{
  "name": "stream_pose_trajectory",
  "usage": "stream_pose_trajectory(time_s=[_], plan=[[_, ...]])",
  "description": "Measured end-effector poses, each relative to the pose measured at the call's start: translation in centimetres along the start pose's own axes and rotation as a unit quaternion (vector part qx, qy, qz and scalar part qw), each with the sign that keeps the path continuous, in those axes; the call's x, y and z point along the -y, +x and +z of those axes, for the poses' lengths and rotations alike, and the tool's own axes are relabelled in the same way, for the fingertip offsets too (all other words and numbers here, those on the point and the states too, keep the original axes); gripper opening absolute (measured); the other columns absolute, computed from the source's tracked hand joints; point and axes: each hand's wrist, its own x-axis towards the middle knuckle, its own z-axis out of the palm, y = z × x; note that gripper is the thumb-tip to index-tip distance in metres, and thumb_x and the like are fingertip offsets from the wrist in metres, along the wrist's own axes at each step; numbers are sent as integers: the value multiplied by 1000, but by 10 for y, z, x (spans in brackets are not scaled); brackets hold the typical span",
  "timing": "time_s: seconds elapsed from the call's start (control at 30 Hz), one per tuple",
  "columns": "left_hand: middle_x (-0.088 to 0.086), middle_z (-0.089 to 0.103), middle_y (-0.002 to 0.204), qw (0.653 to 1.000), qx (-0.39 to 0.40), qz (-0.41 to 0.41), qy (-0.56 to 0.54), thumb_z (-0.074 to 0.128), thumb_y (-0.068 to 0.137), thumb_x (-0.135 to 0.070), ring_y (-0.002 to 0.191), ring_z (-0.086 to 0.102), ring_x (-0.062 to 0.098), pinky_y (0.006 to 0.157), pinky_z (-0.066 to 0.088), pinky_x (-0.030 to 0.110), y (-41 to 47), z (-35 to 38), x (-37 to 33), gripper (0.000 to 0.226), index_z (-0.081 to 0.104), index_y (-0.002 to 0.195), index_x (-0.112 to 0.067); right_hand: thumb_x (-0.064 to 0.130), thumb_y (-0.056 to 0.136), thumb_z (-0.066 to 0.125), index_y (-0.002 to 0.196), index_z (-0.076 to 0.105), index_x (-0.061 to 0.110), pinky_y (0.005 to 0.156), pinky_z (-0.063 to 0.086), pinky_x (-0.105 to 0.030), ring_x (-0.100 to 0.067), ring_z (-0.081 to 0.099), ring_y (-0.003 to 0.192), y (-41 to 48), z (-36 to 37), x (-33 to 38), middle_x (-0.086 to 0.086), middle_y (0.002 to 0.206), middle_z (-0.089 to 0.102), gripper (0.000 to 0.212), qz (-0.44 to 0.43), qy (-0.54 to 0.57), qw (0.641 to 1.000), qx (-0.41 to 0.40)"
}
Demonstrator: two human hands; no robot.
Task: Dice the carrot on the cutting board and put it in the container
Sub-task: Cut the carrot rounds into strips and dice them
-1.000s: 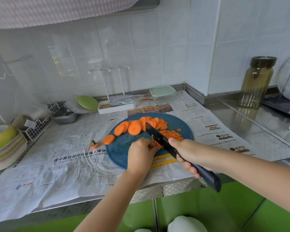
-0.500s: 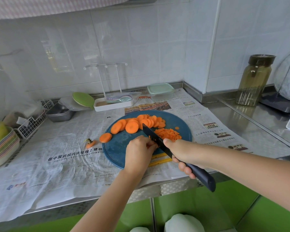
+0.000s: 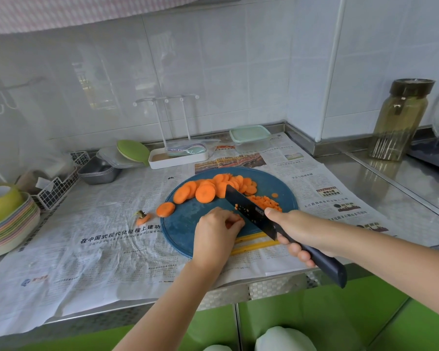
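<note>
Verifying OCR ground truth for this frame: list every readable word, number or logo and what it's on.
"在中国式现代化征程上建功": headline on the newspaper, left of the cutting board; it may continue beneath the board.
Other newspaper headlines and body print: too small to read.
Logo at the newspaper's near-left corner: blurred.
Small mark on the knife blade: blurred.
Nothing else shows legible text.

Counted: left hand (image 3: 214, 233), right hand (image 3: 298, 230), one knife (image 3: 251, 216), one cutting board (image 3: 183, 229), one lidded container (image 3: 250, 136) beyond them, one glass jar (image 3: 401, 117) rightward.
</note>
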Motion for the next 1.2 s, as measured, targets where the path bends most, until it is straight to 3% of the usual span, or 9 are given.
stream_pose_trajectory(time_s=[0.27,0.43,0.6,0.8,1.2], plan=[[-16,63,70,991,39,-60,-111,70,84,-10,67,58,-17,62,41,2,3,-17,-4,6,73,81,-6,67,97,28,69,42,14,39,34,-19,-14,34,31,-6,-7,3,1,43,38,62,-23,9,1000,9],[-10,69,82,990,51,-73,-107,72,83,-17,77,63,-1,71,46,8,9,-16,4,3,75,81,-17,68,96,30,67,44,12,39,34,-20,-14,34,32,-9,-11,5,0,43,40,64,-43,15,999,-3],[-13,66,87,996,53,-37,-68,65,89,-13,80,59,-7,74,45,5,8,-23,10,11,75,93,-15,67,96,30,68,44,12,38,34,-20,-14,34,32,-14,-12,4,0,43,39,64,-47,19,999,2],[-18,62,91,995,98,-11,-31,77,77,-27,88,58,-4,78,45,10,1,-27,16,19,71,95,-25,65,98,30,74,44,11,37,35,-21,-13,36,31,-15,3,-1,1,41,41,60,-51,-14,998,18],[-2,68,84,998,25,-51,-3,73,81,-23,75,61,11,71,50,31,-1,-15,1,8,77,84,-16,62,100,26,79,44,8,36,36,-20,-13,37,29,-11,20,2,-1,42,42,60,-61,-24,998,-2]])
